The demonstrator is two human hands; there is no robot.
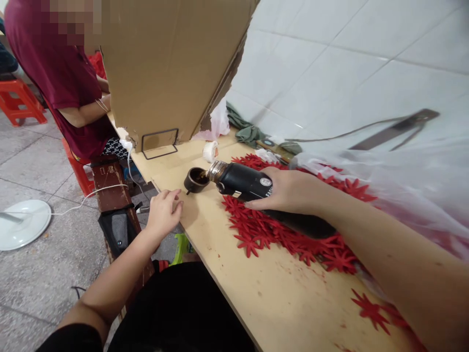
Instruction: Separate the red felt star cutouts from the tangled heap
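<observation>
Dark clothing of the wearer fills the lower centre of the frame, at the near edge of a pale wooden table [278, 293] that runs from the lower right up toward the centre. Right hand [289, 190], centre of frame, is wrapped around a black flask [252, 188]; fingers curl over its body in a closed grasp. Long axis of the flask lies nearly level, running from its base at right of centre to its metal mouth at upper left, tipped slightly down at the mouth. Mouth sits at the rim of a small dark cup [196, 179] standing on the table just left of it; brown liquid shows inside the cup, level not readable. Left hand [163, 212], left of centre, rests on the table edge with fingers loosely bent, holding nothing; it lies just below and left of the cup, nearer to it than the right hand, not touching it. Red star-shaped pieces [278, 234] are spread in a heap under and around the flask, with strays toward the lower right. Clear plastic sheeting [403, 181] covers the right side. Upper centre: a cardboard screen [164, 63] propped by a wire stand, a roll of white tape [210, 150] beside it. Upper left: another person in a maroon top [54, 63] seated at the same table, red stools [18, 100] behind. Lower left: a white fan base [24, 224] on the tiled floor
</observation>
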